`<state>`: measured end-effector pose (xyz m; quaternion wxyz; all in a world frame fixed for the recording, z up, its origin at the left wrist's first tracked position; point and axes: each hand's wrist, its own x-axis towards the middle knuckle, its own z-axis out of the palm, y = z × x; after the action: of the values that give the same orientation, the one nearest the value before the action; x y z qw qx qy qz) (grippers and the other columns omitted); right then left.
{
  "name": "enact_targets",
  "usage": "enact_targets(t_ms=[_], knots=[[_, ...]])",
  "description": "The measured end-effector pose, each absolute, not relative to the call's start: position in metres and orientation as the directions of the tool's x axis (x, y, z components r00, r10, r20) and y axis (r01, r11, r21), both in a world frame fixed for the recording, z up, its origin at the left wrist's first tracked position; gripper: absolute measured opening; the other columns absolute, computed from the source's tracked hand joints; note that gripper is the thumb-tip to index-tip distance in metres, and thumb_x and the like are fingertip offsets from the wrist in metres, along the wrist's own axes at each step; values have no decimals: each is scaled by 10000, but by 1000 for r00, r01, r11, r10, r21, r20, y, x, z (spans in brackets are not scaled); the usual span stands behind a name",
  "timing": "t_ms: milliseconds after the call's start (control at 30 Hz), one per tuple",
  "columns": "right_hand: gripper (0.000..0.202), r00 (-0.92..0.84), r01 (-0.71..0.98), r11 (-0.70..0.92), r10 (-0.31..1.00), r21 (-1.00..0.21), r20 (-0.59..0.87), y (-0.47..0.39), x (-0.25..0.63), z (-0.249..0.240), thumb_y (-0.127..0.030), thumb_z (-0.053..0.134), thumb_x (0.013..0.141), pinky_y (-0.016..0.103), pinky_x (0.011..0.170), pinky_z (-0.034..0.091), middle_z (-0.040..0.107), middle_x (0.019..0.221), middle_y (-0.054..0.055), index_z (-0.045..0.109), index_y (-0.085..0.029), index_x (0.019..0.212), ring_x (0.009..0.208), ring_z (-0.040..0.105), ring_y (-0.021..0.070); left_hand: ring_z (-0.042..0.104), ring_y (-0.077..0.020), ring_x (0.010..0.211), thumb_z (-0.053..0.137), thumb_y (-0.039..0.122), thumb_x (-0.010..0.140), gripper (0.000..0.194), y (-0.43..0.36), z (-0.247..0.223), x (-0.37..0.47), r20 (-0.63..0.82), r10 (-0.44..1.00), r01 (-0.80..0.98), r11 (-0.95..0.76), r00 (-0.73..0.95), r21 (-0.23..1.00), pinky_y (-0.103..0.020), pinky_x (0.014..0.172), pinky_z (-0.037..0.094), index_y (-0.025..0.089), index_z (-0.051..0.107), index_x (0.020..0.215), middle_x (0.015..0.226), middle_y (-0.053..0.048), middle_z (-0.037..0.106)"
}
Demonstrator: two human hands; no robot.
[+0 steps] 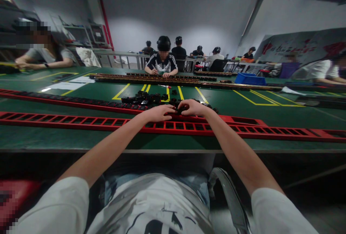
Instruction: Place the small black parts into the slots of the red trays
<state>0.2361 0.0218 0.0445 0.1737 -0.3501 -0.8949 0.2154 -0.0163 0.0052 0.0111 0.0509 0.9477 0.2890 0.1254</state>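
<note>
Two long red slotted frames lie across the green table; the near one [102, 121] shows a row of openings. Black parts [108, 103] fill the left stretch of the far red frame [78, 103]. My left hand [161, 112] rests over the far frame with its fingers bent toward the right. Beside it my right hand [192, 107] curls its fingers around a small black part [179, 109] at that frame. Whether my left fingers also grip this part is too small to tell. A loose pile of black parts [146, 98] lies just behind my hands.
Long dark strips [151, 79] run across the table's far side, with a blue bin [250, 79] at their right. A red and white tool [164, 86] lies before them. White sheets [70, 84] are at the left. A person [162, 61] sits opposite; others sit at both sides.
</note>
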Motion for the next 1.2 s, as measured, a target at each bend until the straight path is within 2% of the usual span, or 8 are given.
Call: enact_targets(t_ms=[267, 600, 800, 1200], knots=[[324, -706, 557, 674, 692, -484, 152, 25, 236, 43, -185, 681, 693, 260, 768, 485, 730, 975, 20, 756, -189, 1008, 843, 642, 171, 515, -236, 1353, 557, 306, 960, 442, 6, 10, -16, 215, 548, 522, -836, 809, 168, -351, 1167, 382, 179, 603, 1381, 1497, -117, 514], [312, -722, 577, 742, 659, -341, 213, 18, 234, 46, -214, 704, 719, 269, 783, 483, 725, 1006, 39, 777, -204, 1022, 858, 640, 186, 518, -235, 1339, 544, 279, 958, 434, 3, 11, -16, 219, 542, 504, -838, 811, 210, -363, 1175, 372, 174, 603, 1374, 1485, -119, 516], [317, -720, 576, 738, 662, -353, 208, 16, 233, 46, -227, 698, 744, 266, 778, 484, 729, 1021, 42, 776, -196, 1050, 856, 642, 181, 527, -216, 1331, 553, 256, 950, 420, 5, 12, -16, 223, 530, 494, -846, 818, 200, -329, 1166, 376, 173, 614, 1357, 1461, -111, 536], [314, -787, 496, 815, 568, -300, 243, 20, 233, 40, -175, 676, 762, 288, 845, 494, 703, 1014, 52, 772, -194, 1060, 907, 645, 191, 531, -232, 1322, 545, 254, 946, 392, 2, 11, -15, 208, 553, 518, -831, 807, 202, -359, 1175, 380, 184, 639, 1321, 1464, -100, 531]])
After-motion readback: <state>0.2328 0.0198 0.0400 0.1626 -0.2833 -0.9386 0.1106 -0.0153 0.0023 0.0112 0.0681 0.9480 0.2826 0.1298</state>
